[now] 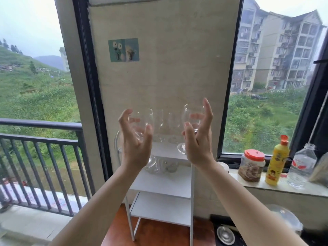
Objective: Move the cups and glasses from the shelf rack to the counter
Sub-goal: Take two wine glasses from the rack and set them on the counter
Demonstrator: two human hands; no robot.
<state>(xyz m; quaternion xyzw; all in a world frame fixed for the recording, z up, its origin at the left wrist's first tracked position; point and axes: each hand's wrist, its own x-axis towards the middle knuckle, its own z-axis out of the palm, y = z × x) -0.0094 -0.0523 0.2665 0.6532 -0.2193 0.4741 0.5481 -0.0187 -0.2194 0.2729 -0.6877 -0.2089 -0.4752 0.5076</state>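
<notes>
Lit by soft overcast daylight from both sides of the wall panel (pixel 165 71); dimmer, backlit on the panel. Diffuse shadows. Washed-out haze in sky (pixel 26 18) upper left of panel. Bowed window frames (pixel 89 68) beside panel, wide-angle. Low contrast, slight blur on glasses (pixel 160 121) below panel centre.

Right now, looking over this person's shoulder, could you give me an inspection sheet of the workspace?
Surface: white shelf rack, three tiers showing.
Job's things: left glass and right glass at the top tier, two more glasses between them; glassware on the tier below.
Clutter: orange-lidded jar, yellow bottle, clear bottle on the sill.
Grippers: left hand cupped round left glass, right hand round right glass; grip uncertain.
Cables: thin cord by right window.
Surroundings: balcony railing, apartment block, green slope.
</notes>
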